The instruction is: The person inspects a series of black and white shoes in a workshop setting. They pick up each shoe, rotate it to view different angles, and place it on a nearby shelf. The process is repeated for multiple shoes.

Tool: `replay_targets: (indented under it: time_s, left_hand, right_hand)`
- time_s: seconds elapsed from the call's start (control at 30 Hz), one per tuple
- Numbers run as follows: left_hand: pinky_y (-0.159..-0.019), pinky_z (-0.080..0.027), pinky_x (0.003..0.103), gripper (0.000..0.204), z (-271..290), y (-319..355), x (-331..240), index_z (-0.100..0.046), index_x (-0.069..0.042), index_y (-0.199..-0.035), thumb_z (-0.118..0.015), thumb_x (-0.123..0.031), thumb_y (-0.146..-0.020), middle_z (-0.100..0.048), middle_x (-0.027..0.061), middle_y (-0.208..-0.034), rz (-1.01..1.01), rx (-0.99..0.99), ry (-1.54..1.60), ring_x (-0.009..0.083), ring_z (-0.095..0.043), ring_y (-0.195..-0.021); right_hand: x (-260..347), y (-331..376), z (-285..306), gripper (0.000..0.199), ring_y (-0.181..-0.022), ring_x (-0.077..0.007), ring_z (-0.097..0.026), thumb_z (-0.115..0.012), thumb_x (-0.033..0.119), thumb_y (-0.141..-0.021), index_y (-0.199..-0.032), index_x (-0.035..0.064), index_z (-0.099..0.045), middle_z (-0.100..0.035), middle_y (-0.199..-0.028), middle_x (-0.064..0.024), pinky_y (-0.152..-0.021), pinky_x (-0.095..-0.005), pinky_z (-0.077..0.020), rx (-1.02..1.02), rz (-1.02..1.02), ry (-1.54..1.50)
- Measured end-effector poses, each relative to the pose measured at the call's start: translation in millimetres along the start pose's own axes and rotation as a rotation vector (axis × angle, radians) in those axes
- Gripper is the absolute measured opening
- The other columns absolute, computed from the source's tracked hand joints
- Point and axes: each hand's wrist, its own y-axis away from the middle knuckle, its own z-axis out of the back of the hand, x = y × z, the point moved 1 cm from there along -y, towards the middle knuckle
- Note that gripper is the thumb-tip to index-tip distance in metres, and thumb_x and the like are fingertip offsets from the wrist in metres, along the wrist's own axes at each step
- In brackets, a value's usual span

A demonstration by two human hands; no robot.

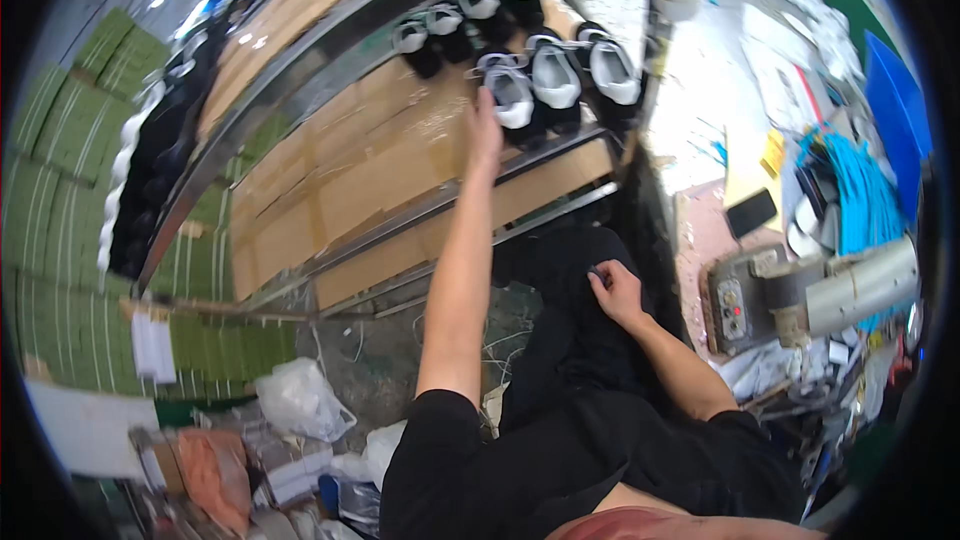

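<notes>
- Nearest the camera, the right hand (pixel 614 292) rests on the person's black trousers (pixel 565 340), its fingers curled loosely and holding nothing that shows.
- The left hand (pixel 485 132) is stretched far out to the cardboard-lined shelf (pixel 370 180), fingers straight and close together, tips touching the near shoe (pixel 513 98).
- It lies against the shoe's left side; whether it grips it I cannot tell.
- That shoe, grey-white over black, stands leftmost in a row of three (pixel 560 80) at the shelf's right end.
- More shoes (pixel 462 15) sit in a row behind.
- A grey machine (pixel 810 295) stands on the bench (pixel 705 130) to the right.
</notes>
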Motion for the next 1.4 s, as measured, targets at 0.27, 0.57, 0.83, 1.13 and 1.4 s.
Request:
replay_targets:
  time_s: [0.27, 0.57, 0.83, 1.13, 1.4]
  left_hand:
    - [-0.101, -0.039, 0.046, 0.036, 84, 115, -273, -0.058, -0.001, -0.112, -0.071, -0.016, -0.082, -0.056, 0.017, -0.115, -1.206, -0.478, -0.904, 0.0335, -0.051, -0.114]
    - [-0.087, -0.052, 0.05, 0.081, 210, 67, -421, -0.042, -0.003, -0.134, -0.082, -0.037, -0.072, -0.058, 0.0247, -0.116, -0.589, -0.842, -1.491, 0.042, -0.062, -0.103]
    - [-0.095, -0.044, 0.045, 0.076, 156, 102, -369, -0.041, -0.004, -0.124, -0.09, -0.013, -0.067, -0.049, 0.0209, -0.121, -1.555, -0.436, -0.94, 0.0361, -0.052, -0.111]
    - [-0.085, -0.057, 0.042, 0.085, 22, 209, -173, -0.03, -0.021, -0.12, -0.095, -0.027, -0.066, -0.045, 0.0194, -0.124, -1.338, 0.573, -0.293, 0.0356, -0.06, -0.107]
    - [-0.089, -0.058, 0.049, 0.079, -25, 306, -48, -0.031, -0.019, -0.118, -0.093, -0.027, -0.07, -0.044, 0.0191, -0.124, -0.89, 1.067, -0.092, 0.0396, -0.059, -0.109]
  right_hand:
    - [-43, 16, -34, 0.013, -0.073, -0.0114, -0.06, -0.06, 0.004, -0.095, -0.103, 0.0015, -0.05, -0.066, -0.093, -0.011, -0.061, -0.0265, -0.05, -0.264, 0.02, -0.444]
    - [16, 26, -9, 0.012, -0.054, -0.0082, -0.055, -0.051, 0.0, -0.097, -0.109, 0.003, -0.052, -0.067, -0.081, -0.0074, -0.05, -0.0227, -0.0458, -0.202, -0.136, -0.673]
    - [-3, 54, -12, 0.01, -0.063, -0.0084, -0.057, -0.051, -0.001, -0.093, -0.1, 0.0025, -0.058, -0.065, -0.085, -0.0062, -0.058, -0.0225, -0.0466, -0.23, -0.102, -0.666]
    - [55, 106, 100, 0.021, -0.067, -0.0088, -0.053, -0.059, 0.019, -0.1, -0.113, 0.0029, -0.061, -0.055, -0.078, -0.0009, -0.06, -0.024, -0.0468, -0.259, -0.226, -0.786]
    - [57, 151, 171, 0.061, -0.067, -0.0128, -0.055, -0.031, 0.053, -0.107, -0.098, 0.0011, -0.062, -0.06, -0.078, -0.0055, -0.062, -0.0265, -0.045, -0.544, -0.093, -1.082]
